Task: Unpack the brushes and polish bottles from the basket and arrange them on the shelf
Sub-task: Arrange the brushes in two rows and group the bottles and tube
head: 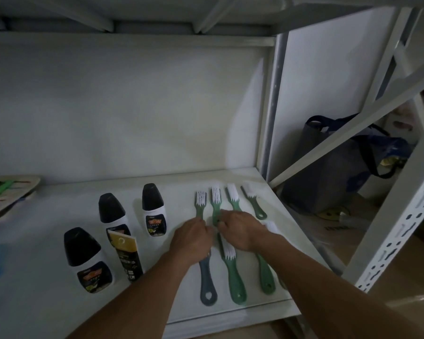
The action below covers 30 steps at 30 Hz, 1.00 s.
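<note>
On shelf [59, 302]: both hands at green brush [216, 211]; bottle labels unreadable.

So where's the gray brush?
In the head view, the gray brush lies on the shelf in the front row, just left of a green brush, its bristle end hidden under the left hand.

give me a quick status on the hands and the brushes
Left hand and right hand both down among the brushes on the shelf, grip unclear. Three polish bottles standing left. Nothing in the way.
</note>
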Each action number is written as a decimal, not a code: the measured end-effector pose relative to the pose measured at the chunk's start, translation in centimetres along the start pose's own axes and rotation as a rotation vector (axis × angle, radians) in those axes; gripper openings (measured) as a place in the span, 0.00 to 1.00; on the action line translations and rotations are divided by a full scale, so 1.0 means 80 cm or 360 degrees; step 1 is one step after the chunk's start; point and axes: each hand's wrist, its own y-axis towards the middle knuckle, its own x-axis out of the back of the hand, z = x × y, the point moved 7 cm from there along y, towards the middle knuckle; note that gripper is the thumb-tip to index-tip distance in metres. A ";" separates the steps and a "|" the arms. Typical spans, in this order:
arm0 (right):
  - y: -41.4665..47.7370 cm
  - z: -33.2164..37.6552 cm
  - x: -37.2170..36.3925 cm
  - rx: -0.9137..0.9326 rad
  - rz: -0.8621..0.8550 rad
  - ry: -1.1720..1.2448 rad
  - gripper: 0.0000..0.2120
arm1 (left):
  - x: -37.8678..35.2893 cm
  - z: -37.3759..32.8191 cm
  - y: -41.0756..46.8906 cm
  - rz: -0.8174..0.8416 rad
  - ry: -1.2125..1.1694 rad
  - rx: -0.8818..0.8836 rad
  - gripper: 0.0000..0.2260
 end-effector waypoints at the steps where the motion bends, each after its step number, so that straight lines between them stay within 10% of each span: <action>1: 0.009 0.003 -0.004 0.0010 0.0060 -0.0038 0.19 | 0.000 -0.002 0.003 0.0027 0.0051 -0.0023 0.14; 19: 0.023 -0.011 0.008 -0.0130 0.0137 0.0307 0.17 | -0.014 -0.019 0.025 0.0328 0.0539 -0.0158 0.16; 24: -0.034 -0.084 0.055 -0.0213 -0.0346 0.0341 0.17 | 0.001 -0.048 0.026 -0.0193 0.0140 -0.0339 0.15; 30: -0.047 -0.138 0.037 -0.0393 0.0033 0.0353 0.19 | -0.057 -0.123 0.031 0.0350 0.0375 -0.0432 0.21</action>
